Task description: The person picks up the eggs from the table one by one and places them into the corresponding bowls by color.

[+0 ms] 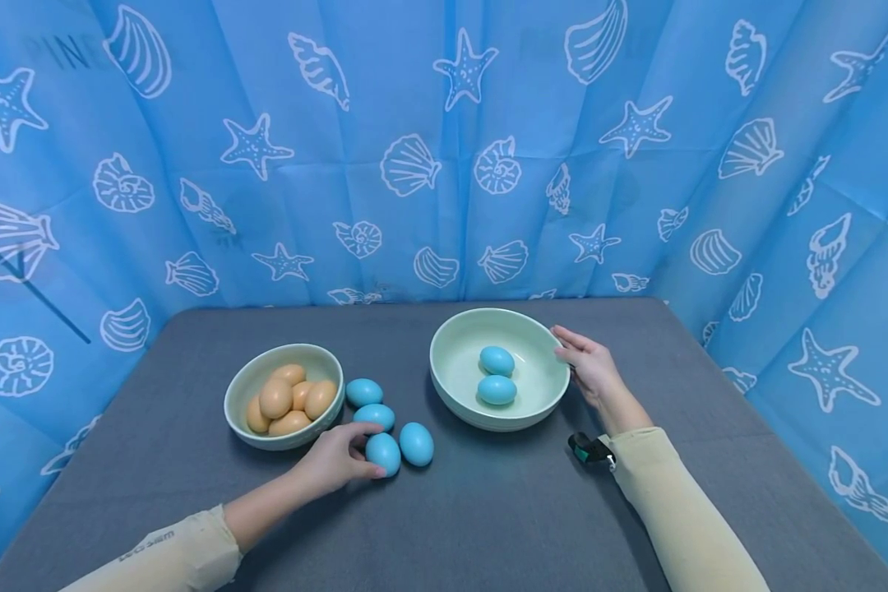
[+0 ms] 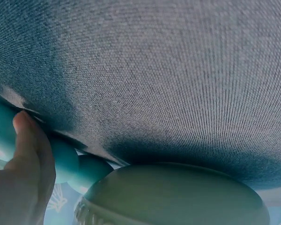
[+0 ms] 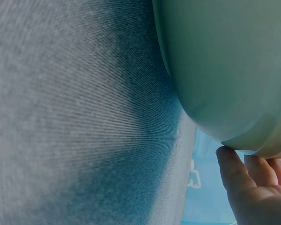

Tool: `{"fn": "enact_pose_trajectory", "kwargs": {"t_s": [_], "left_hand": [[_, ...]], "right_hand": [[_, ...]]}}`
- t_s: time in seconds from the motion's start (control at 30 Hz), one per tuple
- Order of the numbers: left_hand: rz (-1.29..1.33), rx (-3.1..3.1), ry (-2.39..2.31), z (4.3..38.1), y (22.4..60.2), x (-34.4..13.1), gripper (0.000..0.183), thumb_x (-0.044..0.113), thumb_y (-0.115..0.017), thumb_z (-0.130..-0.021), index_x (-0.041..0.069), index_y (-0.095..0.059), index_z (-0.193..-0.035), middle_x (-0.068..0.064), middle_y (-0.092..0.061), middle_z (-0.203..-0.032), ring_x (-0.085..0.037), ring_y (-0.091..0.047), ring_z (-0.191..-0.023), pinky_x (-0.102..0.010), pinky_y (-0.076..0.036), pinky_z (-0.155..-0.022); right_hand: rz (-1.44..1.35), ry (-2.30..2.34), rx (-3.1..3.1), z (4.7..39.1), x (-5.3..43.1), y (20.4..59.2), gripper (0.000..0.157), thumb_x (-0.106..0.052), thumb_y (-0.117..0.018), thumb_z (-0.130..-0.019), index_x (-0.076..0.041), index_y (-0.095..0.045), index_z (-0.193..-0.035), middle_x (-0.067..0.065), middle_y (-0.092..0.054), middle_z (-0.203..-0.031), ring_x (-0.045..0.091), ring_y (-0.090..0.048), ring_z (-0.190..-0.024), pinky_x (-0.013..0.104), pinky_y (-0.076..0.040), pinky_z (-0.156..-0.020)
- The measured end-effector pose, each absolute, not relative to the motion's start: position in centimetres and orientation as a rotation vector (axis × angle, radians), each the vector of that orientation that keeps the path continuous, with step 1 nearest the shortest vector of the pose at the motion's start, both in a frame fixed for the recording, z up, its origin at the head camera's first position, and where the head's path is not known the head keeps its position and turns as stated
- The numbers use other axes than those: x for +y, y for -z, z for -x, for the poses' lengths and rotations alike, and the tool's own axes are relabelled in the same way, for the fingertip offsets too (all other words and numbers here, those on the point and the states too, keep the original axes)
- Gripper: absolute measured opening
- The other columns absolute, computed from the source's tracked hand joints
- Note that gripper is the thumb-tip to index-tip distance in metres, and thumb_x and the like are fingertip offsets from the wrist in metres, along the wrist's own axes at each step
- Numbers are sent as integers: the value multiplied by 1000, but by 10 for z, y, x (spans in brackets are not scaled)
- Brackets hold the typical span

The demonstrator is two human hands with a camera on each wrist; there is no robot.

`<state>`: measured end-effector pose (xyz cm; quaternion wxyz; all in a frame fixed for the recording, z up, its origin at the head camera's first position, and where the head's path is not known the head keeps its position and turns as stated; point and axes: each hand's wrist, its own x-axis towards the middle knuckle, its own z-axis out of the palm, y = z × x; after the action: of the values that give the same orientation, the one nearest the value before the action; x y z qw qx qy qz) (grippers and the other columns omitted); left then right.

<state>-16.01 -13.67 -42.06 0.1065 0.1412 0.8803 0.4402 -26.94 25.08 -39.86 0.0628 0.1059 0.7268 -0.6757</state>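
Observation:
My left hand holds a blue egg on the grey table, thumb on the near side and fingers on the far side. Right of it lies another blue egg, and behind it are two more, the nearer blue egg partly covered by my fingers. My right hand grips the right rim of a large pale green bowl, its thumb over the edge and fingers outside. Two blue eggs lie inside that bowl. The right wrist view shows my fingertips against the bowl's outer wall.
A smaller pale green bowl with several brown eggs stands left, close to the blue eggs. A black strap hangs by my right sleeve. Blue curtains with white shells surround the grey table.

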Motion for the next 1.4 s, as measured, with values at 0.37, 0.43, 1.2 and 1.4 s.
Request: {"fn": "enact_pose_trajectory", "kwargs": {"t_s": [0.37, 0.43, 1.2, 1.4], "left_hand": [[-385, 2515, -1366, 158, 418, -136, 58, 8, -84, -75, -6, -57, -125, -7, -62, -93, -14, -59, -69, -30, -51, -57], [-388, 2503, -1377, 158, 418, -136, 58, 8, -83, -75, -6, -57, -124, -7, -63, -93, -14, -59, -68, -29, -51, -56], [-356, 2496, -1418, 157, 409, -133, 59, 8, -85, -74, -6, -57, -124, -11, -66, -100, -14, -62, -71, -30, -52, -60], [-359, 2491, -1459, 158, 400, -130, 58, 8, -85, -74, -4, -58, -124, -14, -66, -106, -18, -62, -79, -30, -54, -62]], "right_hand": [[-303, 2046, 2201, 268, 250, 398, 51, -10, -50, -102, -12, -36, -150, 4, -33, -154, 20, -32, -140, 12, -47, -72], [-304, 2046, 2199, 268, 250, 398, 51, -10, -50, -102, -12, -35, -150, 4, -33, -154, 19, -32, -140, 12, -46, -72], [-293, 2065, 2188, 270, 250, 400, 51, -9, -51, -101, -11, -36, -150, 6, -33, -154, 21, -32, -140, 11, -47, -75], [-290, 2048, 2189, 270, 251, 400, 52, -11, -51, -102, -12, -34, -151, 5, -31, -155, 21, -31, -141, 11, -47, -76]]}}
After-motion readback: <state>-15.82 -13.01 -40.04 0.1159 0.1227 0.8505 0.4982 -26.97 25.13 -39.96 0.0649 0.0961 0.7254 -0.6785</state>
